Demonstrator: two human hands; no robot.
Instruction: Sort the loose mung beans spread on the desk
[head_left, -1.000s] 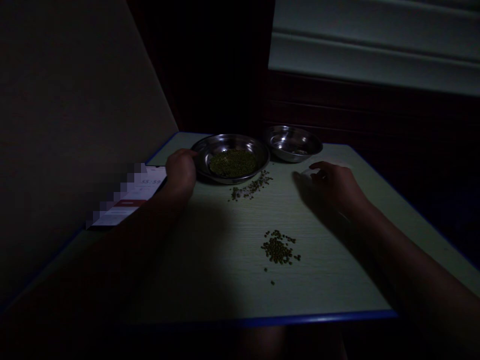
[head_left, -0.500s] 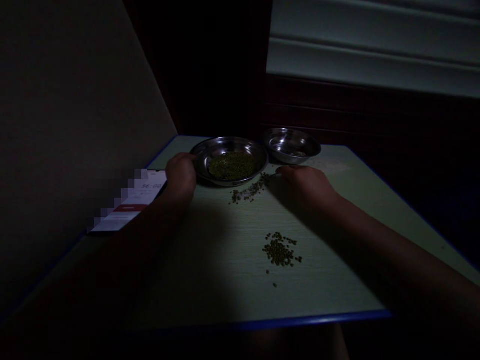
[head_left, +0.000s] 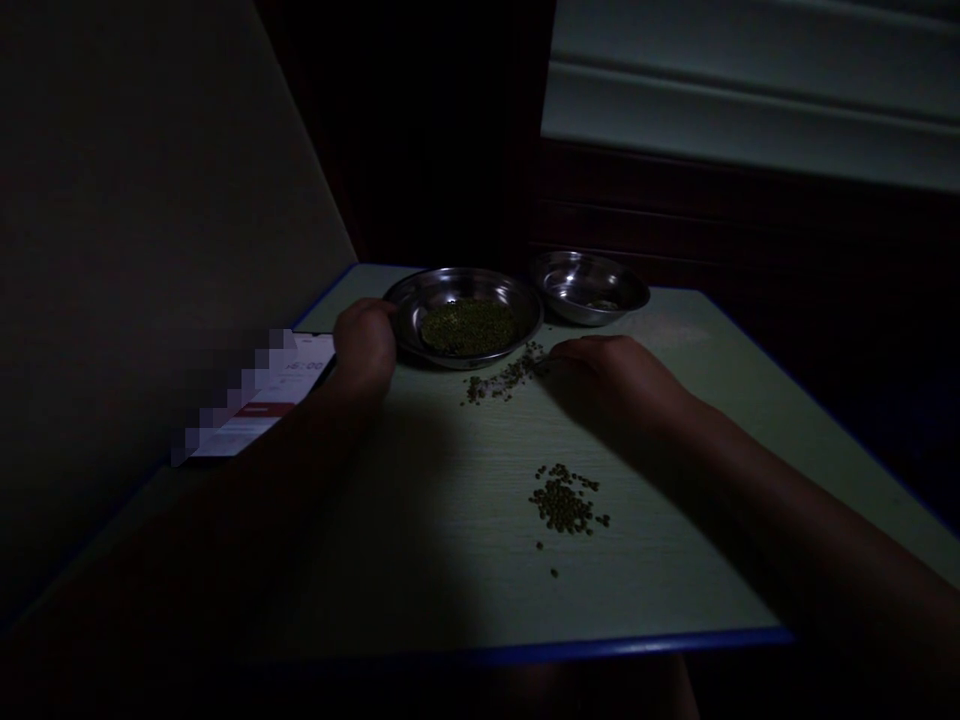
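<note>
The head cam view is pretty dim, but the left hand is curled against the left rim of a shallow steel dish up by the far edge of the desk. I can't really tell if it's gripping the rim or just resting there. The dish holds a flat patch of small green beans, probably mung. A loose trail of spilled beans runs along the dish's near side, and the right hand sits low on the desk with its fingertips right at the end of that trail. It looks loosely closed, but I can't see whether it's pinching anything. A second steel dish sits just to the right of the first, with a few bits in the bottom. Another small heap of beans lies mid-desk, toward the near edge. Over by the left edge is a partly pixelated white sheet.

My guess is these beans are light, hard and a bit slick, so they'd roll easily. I'd pinch a few with the fingertips or sweep them together. The dish should be light too, so I'd hold it by the rim.
</note>
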